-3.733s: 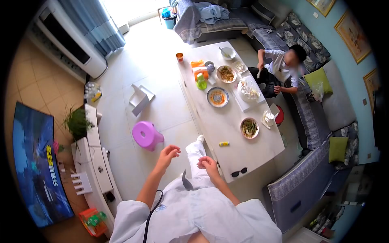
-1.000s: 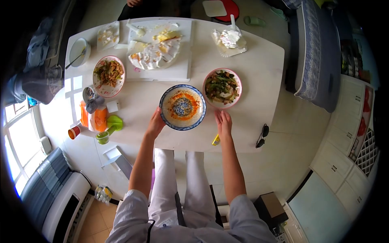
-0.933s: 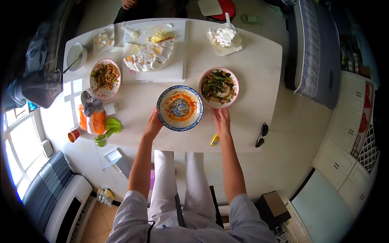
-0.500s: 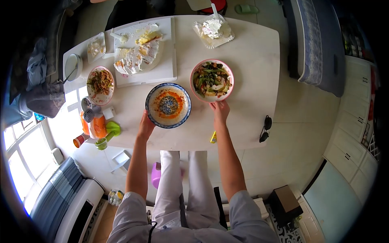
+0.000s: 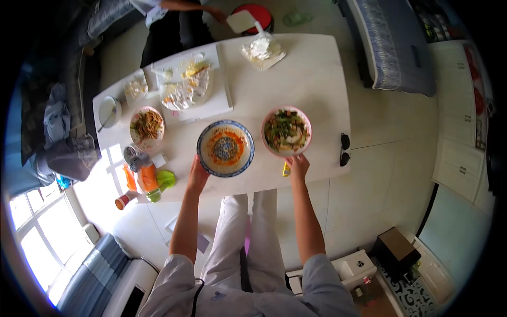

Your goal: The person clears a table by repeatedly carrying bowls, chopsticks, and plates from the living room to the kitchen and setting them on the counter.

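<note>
With my left hand (image 5: 197, 174) I grip the lower left rim of a blue-patterned bowl (image 5: 244, 156), whose inside is smeared with orange sauce. My right hand (image 5: 299, 166) holds the near edge of a pink-rimmed bowl (image 5: 266, 141) containing cooked green vegetables (image 5: 285, 127). Both bowls are upright and side by side over the table, a small gap between them; whether they touch the tabletop I cannot tell. A small yellow object (image 5: 286, 169) lies just left of my right hand, partly behind it.
On the table (image 5: 311, 58) are a plate of food (image 5: 153, 143), a cake tray (image 5: 222, 108), a cream-topped paper plate (image 5: 264, 50), a white bowl (image 5: 110, 112), a small fan (image 5: 138, 161), a paper cup (image 5: 125, 199) and sunglasses (image 5: 345, 149). Another person (image 5: 177, 26) is at the far side.
The view has turned and shifted, so table and bowls appear further right and lower. More of the other person shows at the far side. Both hands keep their bowls.
</note>
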Demonstrator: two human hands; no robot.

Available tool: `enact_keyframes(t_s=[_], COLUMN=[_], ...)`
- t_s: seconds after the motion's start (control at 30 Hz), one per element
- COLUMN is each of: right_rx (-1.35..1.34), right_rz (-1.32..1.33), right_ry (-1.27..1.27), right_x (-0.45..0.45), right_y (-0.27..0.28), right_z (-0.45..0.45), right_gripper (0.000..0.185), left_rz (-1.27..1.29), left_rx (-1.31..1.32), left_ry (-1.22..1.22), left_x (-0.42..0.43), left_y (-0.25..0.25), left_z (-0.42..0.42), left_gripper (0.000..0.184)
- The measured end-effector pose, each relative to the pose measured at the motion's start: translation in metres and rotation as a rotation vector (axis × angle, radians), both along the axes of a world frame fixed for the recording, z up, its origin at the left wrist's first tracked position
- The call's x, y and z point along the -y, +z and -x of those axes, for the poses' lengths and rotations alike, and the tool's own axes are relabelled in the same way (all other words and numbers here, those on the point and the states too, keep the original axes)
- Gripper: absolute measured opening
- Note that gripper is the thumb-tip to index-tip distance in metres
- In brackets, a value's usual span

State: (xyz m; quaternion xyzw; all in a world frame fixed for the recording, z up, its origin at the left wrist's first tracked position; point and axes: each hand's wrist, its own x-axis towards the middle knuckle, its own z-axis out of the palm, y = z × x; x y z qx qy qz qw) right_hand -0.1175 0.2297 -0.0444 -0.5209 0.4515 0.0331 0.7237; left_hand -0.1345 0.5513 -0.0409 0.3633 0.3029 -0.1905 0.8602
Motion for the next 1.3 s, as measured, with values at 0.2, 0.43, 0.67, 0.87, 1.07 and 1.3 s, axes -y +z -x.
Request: enact_keyframes(t_s=[0.2, 0.43, 0.67, 0.87, 1.07, 1.3], right_rx=[-0.007, 0.012, 0.102, 0.150, 0.192, 0.159], right_rz=[-0.012, 0.088, 0.125, 0.116, 0.167, 0.205], right_ry=[-0.150, -0.273, -0.371, -0.524, -0.677, -0.746], right_x=[0.053, 0.174, 0.388, 0.569, 0.747, 0.975], right_y=[0.091, 0.213, 0.277, 0.308, 0.326, 0.342], right_z=[0.086, 0.160, 0.229, 0.260, 0.261, 0.179], right_gripper=[0.028, 0.024, 0.026, 0.025, 0.025, 0.025], left_rz=[-0.030, -0.076, -0.130, 0.043, 0.093, 0.149], left_rx=[0.039, 0.121, 0.156, 0.087, 0.111, 0.177], left_ry=[-0.166, -0.416, -0.595, -0.593, -0.659, -0.752], left_x=[0.039, 0.170, 0.397, 0.606, 0.825, 1.088], left_y=[0.079, 0.158, 0.223, 0.225, 0.246, 0.251], left_z=[0.014, 0.017, 0.032, 0.031, -0.010, -0.129], left_gripper=[0.039, 0.034, 0.037, 0.045, 0.041, 0.044])
